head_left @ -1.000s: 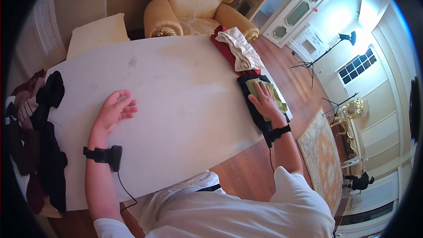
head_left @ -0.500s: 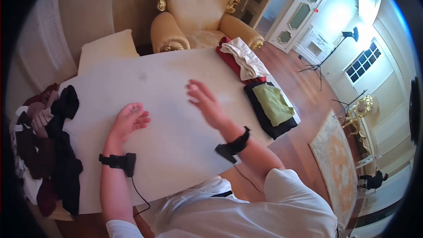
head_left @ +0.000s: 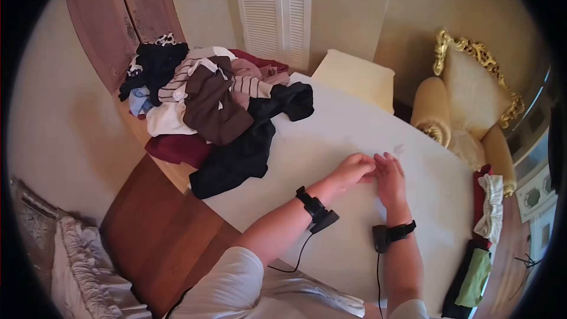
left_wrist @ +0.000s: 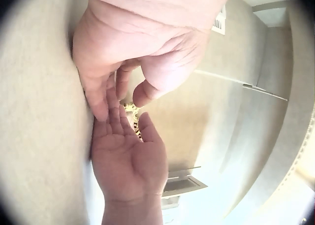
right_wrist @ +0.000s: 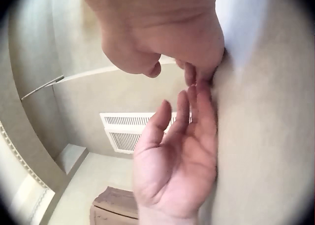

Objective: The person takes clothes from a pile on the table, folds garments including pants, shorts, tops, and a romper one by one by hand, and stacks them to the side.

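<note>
Over the middle of the table (head_left: 331, 142), my left hand (head_left: 354, 170) and right hand (head_left: 391, 183) come together, fingertips overlapping. Both are bare, with relaxed, slightly bent fingers and nothing held in them. From the left wrist, the right hand (left_wrist: 130, 161) shows palm towards the camera, its fingertips right at the left hand's fingers. In the right wrist view the left hand (right_wrist: 177, 161) likewise shows its palm, low beside the tabletop. Left of the hands lies a heap of clothes, with a brown garment (head_left: 215, 106) on top and black garments (head_left: 236, 159) at its near side.
Along the table's right edge lie a folded green cloth (head_left: 474, 277) on a black one (head_left: 458, 283), and a white garment (head_left: 490, 207) over a red one (head_left: 477, 201). A gold-framed armchair (head_left: 472, 88) and a cream-covered surface (head_left: 354, 80) stand beyond the table.
My right hand has lifted off the green cloth and moved left to meet the left hand. The head view has swung left, bringing the whole clothes heap into sight.
</note>
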Demonstrator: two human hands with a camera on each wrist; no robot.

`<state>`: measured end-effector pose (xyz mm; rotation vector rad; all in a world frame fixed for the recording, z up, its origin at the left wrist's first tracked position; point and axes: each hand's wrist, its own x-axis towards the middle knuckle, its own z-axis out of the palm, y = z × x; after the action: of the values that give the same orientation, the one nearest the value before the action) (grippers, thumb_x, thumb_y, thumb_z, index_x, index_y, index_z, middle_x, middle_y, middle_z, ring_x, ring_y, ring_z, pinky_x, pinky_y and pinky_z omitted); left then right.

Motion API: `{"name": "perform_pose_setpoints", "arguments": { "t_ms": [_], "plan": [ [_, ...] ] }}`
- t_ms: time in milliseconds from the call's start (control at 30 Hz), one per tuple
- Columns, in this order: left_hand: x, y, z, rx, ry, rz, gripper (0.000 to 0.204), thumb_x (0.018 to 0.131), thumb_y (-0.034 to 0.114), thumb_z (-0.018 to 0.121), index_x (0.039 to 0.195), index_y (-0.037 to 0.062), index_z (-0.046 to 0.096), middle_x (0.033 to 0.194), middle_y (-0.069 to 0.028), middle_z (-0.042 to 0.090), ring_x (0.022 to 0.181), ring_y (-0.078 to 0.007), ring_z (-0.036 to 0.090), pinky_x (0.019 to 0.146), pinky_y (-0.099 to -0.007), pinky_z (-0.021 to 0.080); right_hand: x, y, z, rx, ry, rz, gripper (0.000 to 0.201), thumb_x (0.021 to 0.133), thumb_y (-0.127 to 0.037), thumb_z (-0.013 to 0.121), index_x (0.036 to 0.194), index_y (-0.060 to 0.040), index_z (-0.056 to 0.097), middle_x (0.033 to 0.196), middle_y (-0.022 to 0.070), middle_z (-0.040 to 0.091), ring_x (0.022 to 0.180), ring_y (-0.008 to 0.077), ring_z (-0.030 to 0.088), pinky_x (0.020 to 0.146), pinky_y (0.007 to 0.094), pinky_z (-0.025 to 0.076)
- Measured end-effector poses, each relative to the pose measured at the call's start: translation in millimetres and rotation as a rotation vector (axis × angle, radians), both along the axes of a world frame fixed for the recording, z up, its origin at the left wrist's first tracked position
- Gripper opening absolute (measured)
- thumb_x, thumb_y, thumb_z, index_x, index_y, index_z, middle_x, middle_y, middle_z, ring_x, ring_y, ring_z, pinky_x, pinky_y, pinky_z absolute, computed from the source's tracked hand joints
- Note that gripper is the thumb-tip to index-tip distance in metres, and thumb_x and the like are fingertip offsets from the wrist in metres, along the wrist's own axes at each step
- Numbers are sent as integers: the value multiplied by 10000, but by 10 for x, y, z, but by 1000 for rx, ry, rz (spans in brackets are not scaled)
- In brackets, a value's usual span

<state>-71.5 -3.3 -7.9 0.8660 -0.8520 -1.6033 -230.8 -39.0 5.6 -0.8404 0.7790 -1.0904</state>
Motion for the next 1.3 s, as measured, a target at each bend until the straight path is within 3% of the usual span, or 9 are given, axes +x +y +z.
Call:
{"name": "perform_pose_setpoints", "arguments": {
  "t_ms": [533,667,833,900,1033,1067,1167,1233,1300],
  "plan": [
    [38,51,206,60,-294,51,248,1014,131,611,1232,16,580,1170,-92,638,1077,-164,640,919,-320,555,16,-106,-48,-73,48,41,356,1048,-208,578,1328,0,509,1176,148,641,1113,230,635,966,355,548],
    [672,-22,276,-146,-786,256,124,970,109,670,1056,20,675,935,-46,698,881,-125,668,769,-284,544,22,-86,-6,-97,56,49,348,1036,-176,589,1317,13,511,1168,141,640,1109,230,638,995,356,548],
    [2103,282,593,-394,-1499,832,101,935,117,705,975,32,742,845,-56,730,773,-157,693,760,-293,555,53,-129,-58,-118,62,55,358,1006,-153,609,1301,31,523,1114,114,645,1035,184,645,933,318,556],
    [2766,539,675,-291,-1775,948,214,876,173,732,1062,69,723,1036,-147,718,1085,-303,667,919,-406,529,67,-150,-134,-137,72,37,375,983,-159,634,1286,39,538,1070,92,652,964,151,652,881,292,561],
    [2861,1179,865,264,-2084,1005,733,792,398,821,1384,86,523,1516,-251,396,1424,-411,364,1153,-488,348,129,-201,-202,-179,127,24,343,959,-160,650,1232,37,585,1010,72,668,878,139,661,814,286,555],
    [2937,1276,857,281,-2058,987,873,770,443,837,1447,53,447,1559,-276,301,1446,-443,305,1187,-516,300,136,-194,-206,-179,121,10,332,957,-160,652,1217,38,596,993,68,673,860,136,663,799,288,553],
    [3052,1389,891,329,-1981,1086,927,772,440,840,1472,15,406,1555,-277,316,1449,-444,303,1188,-528,300,120,-197,-205,-192,159,29,337,954,-151,651,1227,38,594,980,65,675,857,137,665,790,287,548],
    [3142,1429,836,387,-1938,1136,881,807,354,829,1475,-3,379,1568,-287,289,1442,-467,307,1195,-501,304,131,-200,-212,-202,167,26,334,953,-150,651,1225,35,596,981,67,676,852,136,663,786,287,547],
    [3416,1490,751,198,-1809,1263,711,843,191,769,1431,-27,432,1487,-294,430,1368,-457,438,1155,-465,369,144,-194,-236,-211,175,25,331,951,-150,652,1223,33,599,981,69,678,848,135,661,783,288,546]
  ]
}}
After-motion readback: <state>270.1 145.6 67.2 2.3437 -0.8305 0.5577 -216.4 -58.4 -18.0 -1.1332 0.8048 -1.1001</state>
